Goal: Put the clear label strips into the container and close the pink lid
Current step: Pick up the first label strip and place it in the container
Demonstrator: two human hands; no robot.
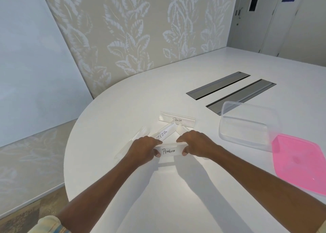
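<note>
A clear label strip marked PENGUIN [169, 150] is pinched at both ends, my left hand [143, 149] on its left end and my right hand [195, 144] on its right end, just above the white table [123, 112]. Behind it lie a strip marked ZEBRA [163, 133], a strip marked PANDA [177, 119] and an unmarked clear strip [141, 133] at the left. Another strip is partly hidden behind my right hand. The clear container [247, 125] stands open at the right, nothing visible inside it. The pink lid [299, 162] lies flat beside it, nearer the right edge.
Two grey cable hatches [217, 85] [241, 96] are set into the table behind the container. The table's rounded edge runs along the left, with the floor below. A leaf-patterned wall stands behind the table.
</note>
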